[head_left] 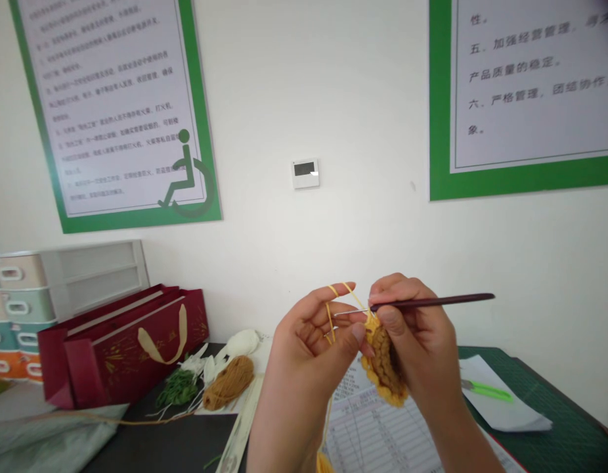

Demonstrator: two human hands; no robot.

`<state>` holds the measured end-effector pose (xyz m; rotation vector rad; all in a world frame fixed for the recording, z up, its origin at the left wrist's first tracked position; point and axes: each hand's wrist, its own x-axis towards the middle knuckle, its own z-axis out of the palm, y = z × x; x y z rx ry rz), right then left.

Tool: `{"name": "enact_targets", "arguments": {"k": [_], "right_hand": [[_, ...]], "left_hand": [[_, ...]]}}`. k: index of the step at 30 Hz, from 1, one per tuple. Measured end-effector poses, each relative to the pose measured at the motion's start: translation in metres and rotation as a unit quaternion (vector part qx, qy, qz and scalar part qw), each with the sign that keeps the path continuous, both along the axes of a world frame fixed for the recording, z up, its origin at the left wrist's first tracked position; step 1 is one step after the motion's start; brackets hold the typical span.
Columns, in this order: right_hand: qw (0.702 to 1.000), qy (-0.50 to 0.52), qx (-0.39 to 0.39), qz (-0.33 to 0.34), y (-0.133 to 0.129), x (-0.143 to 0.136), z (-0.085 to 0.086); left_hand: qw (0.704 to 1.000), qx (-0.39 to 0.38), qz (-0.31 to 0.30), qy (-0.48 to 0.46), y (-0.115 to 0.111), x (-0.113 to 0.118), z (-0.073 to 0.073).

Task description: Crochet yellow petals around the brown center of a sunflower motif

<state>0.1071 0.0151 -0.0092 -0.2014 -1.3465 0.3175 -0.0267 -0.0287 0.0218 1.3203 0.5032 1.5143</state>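
Observation:
My left hand (316,335) pinches the top edge of a yellow and brown crocheted piece (383,368), with yellow yarn (329,318) looped around its raised fingers. Between the fingers of my right hand (415,328) is a crochet hook (442,301) with a dark handle. Its thin metal tip points left, at the yarn by the top of the piece. The crocheted piece hangs below the fingertips, partly hidden by my right hand. Yellow yarn runs down behind my left wrist.
Printed sheets (377,433) lie below my hands. At right, a green cutter (487,390) rests on white paper (511,410) over a green mat (564,427). Brown yarn (229,383), green yarn (177,387), a red gift bag (131,355) and drawers (25,305) stand left.

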Motion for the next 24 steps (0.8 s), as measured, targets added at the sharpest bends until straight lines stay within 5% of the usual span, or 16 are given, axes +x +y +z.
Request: {"name": "enact_targets", "arguments": {"k": [8, 24], "right_hand": [[0.998, 0.021, -0.048, 0.043, -0.003, -0.005, 0.000], [0.995, 0.054, -0.079, 0.030, -0.008, -0.010, 0.002]], "left_hand": [[1.000, 0.003, 0.015, 0.007, -0.003, 0.003, 0.001], [0.997, 0.009, 0.062, -0.035, -0.009, 0.011, 0.000]]}}
